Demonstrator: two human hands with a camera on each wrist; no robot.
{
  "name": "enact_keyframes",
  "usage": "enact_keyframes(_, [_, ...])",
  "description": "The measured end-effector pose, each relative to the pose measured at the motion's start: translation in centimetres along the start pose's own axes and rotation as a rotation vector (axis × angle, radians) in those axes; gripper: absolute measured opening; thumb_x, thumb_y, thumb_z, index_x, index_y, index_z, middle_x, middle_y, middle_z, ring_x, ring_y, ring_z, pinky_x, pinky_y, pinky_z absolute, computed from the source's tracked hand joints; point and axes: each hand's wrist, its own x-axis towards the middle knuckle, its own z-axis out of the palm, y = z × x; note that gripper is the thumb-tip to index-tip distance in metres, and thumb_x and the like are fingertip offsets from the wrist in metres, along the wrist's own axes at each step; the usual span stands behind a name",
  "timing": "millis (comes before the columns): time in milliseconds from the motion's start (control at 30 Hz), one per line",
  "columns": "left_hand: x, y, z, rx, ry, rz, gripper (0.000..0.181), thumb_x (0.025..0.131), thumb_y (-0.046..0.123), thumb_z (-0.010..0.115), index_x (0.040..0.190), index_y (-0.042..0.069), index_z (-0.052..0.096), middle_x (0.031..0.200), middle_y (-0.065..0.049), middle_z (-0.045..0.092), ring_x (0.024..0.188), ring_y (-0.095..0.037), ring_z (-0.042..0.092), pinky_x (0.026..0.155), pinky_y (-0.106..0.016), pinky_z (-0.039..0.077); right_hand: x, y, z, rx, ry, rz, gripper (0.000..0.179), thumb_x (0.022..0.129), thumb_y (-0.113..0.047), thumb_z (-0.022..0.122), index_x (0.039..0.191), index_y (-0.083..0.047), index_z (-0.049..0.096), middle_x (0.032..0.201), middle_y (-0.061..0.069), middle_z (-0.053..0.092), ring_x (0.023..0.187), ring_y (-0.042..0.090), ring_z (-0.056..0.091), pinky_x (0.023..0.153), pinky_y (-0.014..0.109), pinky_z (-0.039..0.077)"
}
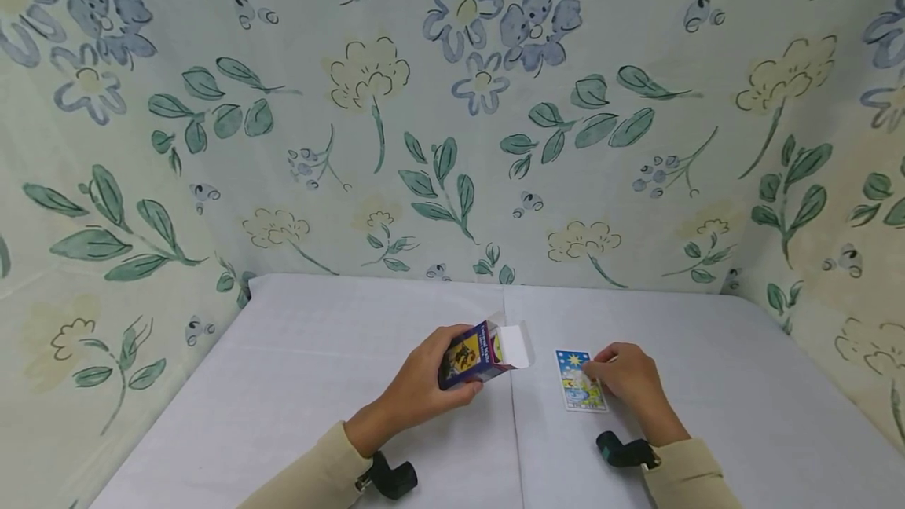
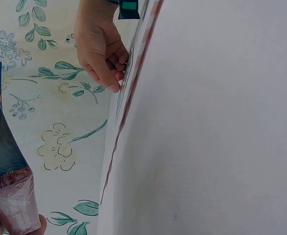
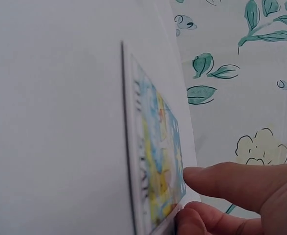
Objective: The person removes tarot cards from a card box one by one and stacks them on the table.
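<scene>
My left hand (image 1: 417, 375) grips a dark blue card box (image 1: 465, 358), tilted above the table, its white end flap (image 1: 514, 346) open to the right. Cards show inside the mouth. In the left wrist view the box (image 2: 9, 161) is at the left edge, with a shiny clear wrap on its lower part. To its right, my right hand (image 1: 629, 379) pinches the right edge of a tarot card (image 1: 581, 387) lying face up at the table surface. The right wrist view has the thumb on the face of the card (image 3: 158, 156) and the fingers at its edge.
A white cloth covers the table (image 1: 318, 336), with a seam or crease running down its middle. Flower-printed fabric (image 1: 452, 179) hangs behind and at both sides. Black wrist cameras (image 1: 392, 479) sit at both beige sleeves (image 1: 689, 477).
</scene>
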Motion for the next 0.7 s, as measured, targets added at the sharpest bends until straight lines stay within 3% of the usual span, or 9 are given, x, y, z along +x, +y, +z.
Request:
enact_keyframes(333, [0.1, -0.1, 0.0, 0.025, -0.012, 0.001, 0.071, 0.082, 0.033, 0.075, 0.141, 0.020, 0.039, 0.127, 0.003, 0.052, 0.108, -0.010, 0.051, 0.090, -0.029, 0.049, 0.0, -0.7, -0.7, 0.042, -0.003, -0.011, 0.029, 0.085, -0.018, 0.069, 0.099, 0.004, 0.059, 0.086, 0.018, 0.060, 0.072, 0.025, 0.055, 0.055, 0.025, 0.048])
enact_keyframes(700, [0.0, -0.4, 0.1, 0.053, -0.030, -0.033, 0.071, 0.082, 0.036, 0.075, 0.141, 0.020, 0.040, 0.126, 0.004, 0.052, 0.106, -0.009, 0.051, 0.090, -0.030, 0.049, -1.8, -3.5, -2.1, 0.099, -0.007, -0.164, 0.035, 0.086, -0.025, 0.072, 0.105, 0.001, 0.060, 0.092, 0.015, 0.062, 0.076, 0.025, 0.061, 0.068, 0.034, 0.057])
